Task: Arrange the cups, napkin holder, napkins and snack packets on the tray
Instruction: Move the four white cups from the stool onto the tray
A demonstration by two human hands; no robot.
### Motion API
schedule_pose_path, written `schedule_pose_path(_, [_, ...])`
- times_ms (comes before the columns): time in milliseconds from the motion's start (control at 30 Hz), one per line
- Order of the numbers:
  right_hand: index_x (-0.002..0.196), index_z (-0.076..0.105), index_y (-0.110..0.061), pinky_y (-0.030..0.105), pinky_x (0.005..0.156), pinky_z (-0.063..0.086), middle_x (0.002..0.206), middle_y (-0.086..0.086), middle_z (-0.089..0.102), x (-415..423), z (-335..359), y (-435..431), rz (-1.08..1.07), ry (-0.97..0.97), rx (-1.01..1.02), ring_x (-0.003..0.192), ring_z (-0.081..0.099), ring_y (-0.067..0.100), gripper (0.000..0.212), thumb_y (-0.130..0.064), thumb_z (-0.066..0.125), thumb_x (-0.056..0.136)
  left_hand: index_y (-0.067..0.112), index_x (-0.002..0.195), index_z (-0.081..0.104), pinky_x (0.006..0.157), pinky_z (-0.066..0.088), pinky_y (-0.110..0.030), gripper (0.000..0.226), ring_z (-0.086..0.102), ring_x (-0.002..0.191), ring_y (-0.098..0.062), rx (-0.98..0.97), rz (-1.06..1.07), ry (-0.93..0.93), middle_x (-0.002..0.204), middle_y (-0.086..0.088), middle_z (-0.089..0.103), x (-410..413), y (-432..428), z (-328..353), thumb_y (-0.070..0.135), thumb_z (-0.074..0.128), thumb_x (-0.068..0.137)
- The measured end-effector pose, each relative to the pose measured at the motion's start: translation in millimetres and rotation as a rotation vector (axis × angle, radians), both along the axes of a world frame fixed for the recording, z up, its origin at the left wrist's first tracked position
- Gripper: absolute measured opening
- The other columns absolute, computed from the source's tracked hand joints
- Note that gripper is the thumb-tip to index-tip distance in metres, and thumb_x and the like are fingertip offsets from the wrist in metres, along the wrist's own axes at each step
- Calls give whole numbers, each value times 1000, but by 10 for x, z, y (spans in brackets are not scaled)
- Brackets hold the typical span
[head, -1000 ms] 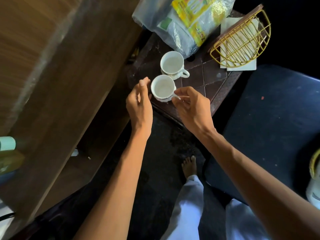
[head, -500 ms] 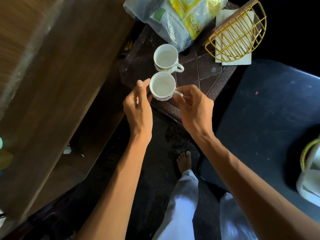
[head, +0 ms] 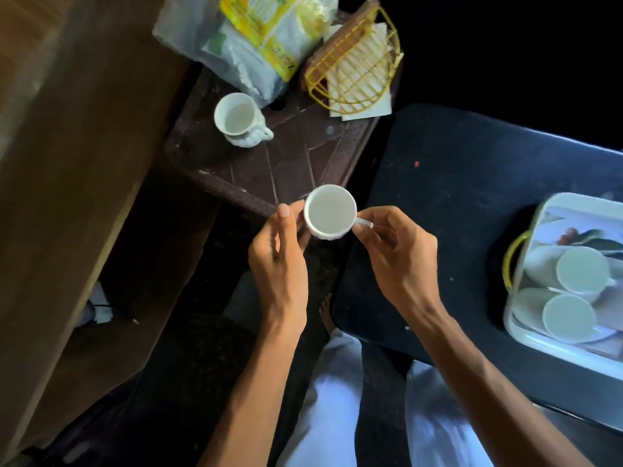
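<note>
two hands hold one white cup over the near corner of a brown stool — the right hand pinches its handle, the left hand wraps thumb and curled fingers round its left wall, fingertips partly hidden beneath. farther back sit a second cup, snack packets and a yellow napkin holder lying over napkins. at right, a white tray holding two cups is blurred and cut off.
</note>
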State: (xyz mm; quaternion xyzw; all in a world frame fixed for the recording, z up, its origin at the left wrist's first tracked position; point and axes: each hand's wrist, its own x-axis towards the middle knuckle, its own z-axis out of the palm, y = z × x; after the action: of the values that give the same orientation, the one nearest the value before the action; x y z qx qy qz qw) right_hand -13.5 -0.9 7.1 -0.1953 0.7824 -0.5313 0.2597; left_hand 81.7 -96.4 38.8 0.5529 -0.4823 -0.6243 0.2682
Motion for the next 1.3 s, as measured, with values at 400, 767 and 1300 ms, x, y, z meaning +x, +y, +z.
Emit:
schedule_pose_path(400, [97, 70, -19, 3, 69, 46, 87, -22, 71, -535, 101, 1506, -145, 39, 82, 81, 68, -8, 8, -15, 72, 91, 20, 104, 76, 95, 60, -30, 31, 73, 111, -10, 59, -193, 30, 106, 6, 80, -687, 1319, 82, 26, 45, 109])
schedule_pose_path(767, [94, 70, -15, 6, 66, 49, 84, -16, 72, -1061, 170, 2911, -344, 41, 201, 80, 66, -15, 7, -14, 74, 88, 15, 108, 76, 92, 61, -35, 30, 74, 106, -14, 119, -477, 63, 107, -2, 80, -1292, 2470, 32, 23, 47, 108])
schedule_pose_path(1300, [88, 70, -17, 3, 66, 46, 82, -18, 71, -1337, -335, 3979, -392, 13, 305, 79, 66, -11, 8, -10, 74, 87, 19, 112, 77, 93, 61, -35, 27, 75, 102, -8, 124, -710, -138, 107, 4, 80, -1694, 3159, -341, 30, 54, 105])
